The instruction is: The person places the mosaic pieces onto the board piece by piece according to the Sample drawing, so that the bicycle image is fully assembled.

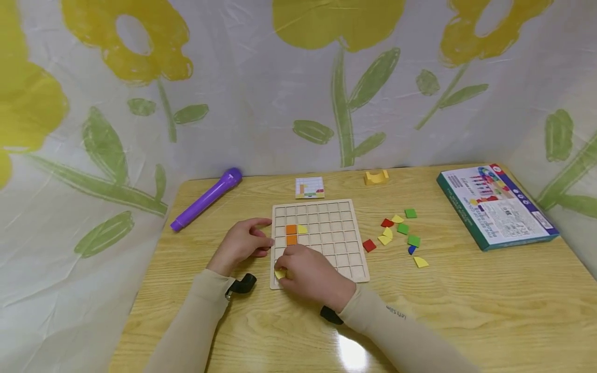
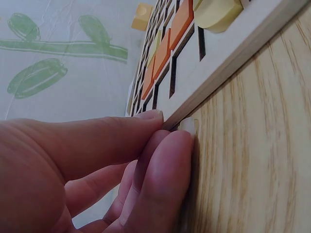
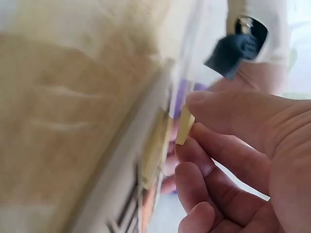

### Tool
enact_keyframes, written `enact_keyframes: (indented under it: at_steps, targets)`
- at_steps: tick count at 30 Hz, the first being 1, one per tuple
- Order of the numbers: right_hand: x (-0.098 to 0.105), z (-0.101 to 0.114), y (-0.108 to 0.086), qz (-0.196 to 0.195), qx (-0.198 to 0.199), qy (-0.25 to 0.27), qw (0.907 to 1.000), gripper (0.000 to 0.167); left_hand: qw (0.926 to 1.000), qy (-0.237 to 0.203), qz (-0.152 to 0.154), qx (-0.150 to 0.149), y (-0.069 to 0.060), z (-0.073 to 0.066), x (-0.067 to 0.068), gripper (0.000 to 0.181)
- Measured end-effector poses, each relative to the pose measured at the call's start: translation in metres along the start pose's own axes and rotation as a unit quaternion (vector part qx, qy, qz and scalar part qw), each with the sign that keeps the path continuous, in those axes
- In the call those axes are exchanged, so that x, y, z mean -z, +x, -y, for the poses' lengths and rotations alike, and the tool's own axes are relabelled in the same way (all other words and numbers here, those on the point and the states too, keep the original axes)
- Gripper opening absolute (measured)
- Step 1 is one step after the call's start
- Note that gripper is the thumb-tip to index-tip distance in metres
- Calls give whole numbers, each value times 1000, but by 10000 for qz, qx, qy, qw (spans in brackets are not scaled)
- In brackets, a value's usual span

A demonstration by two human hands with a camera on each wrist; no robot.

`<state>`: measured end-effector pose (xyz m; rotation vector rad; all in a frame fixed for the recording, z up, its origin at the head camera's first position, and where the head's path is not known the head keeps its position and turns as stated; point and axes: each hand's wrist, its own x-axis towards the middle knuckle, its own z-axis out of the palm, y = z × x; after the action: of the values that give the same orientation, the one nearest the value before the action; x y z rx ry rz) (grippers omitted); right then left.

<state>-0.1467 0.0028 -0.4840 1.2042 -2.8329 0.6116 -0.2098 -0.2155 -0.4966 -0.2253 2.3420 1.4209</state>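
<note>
The pale wooden grid board (image 1: pixel 342 208) lies on the table. My left hand (image 1: pixel 242 241) is at its left side; in the left wrist view, the thumb and a fingertip of that hand (image 2: pixel 107 165) pinch the board's edge (image 2: pixel 214 77). Over the lower left part, my right hand (image 1: pixel 313 274) is bent down. The right wrist view shows this hand (image 3: pixel 243 160) pinching a small yellow piece (image 3: pixel 184 127), beside another yellow piece (image 3: pixel 154 150) on the board. Orange squares (image 1: pixel 291 240) and a yellow piece (image 1: pixel 302 229) sit in the grid; my right hand hides some cells.
A pattern card (image 1: pixel 310 187) and a yellow stand (image 1: pixel 376 177) are behind the board. To the left lies a purple microphone (image 1: pixel 205 201). Several loose pieces, among them a green square (image 1: pixel 413 240) and a red one (image 1: pixel 369 245), lie right, before a box (image 1: pixel 496 207).
</note>
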Motion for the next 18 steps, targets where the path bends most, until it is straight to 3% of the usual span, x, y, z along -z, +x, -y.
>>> enact_keyframes:
  at_steps: [5,18]
  targets:
    - [-10,4,0,3,35,-241,9997,4,10000,-28,-10,61,-1,-1,0,61]
    - [-12,4,-1,35,54,-318,9995,4,10000,-15,-17,23,-2,-1,0,60]
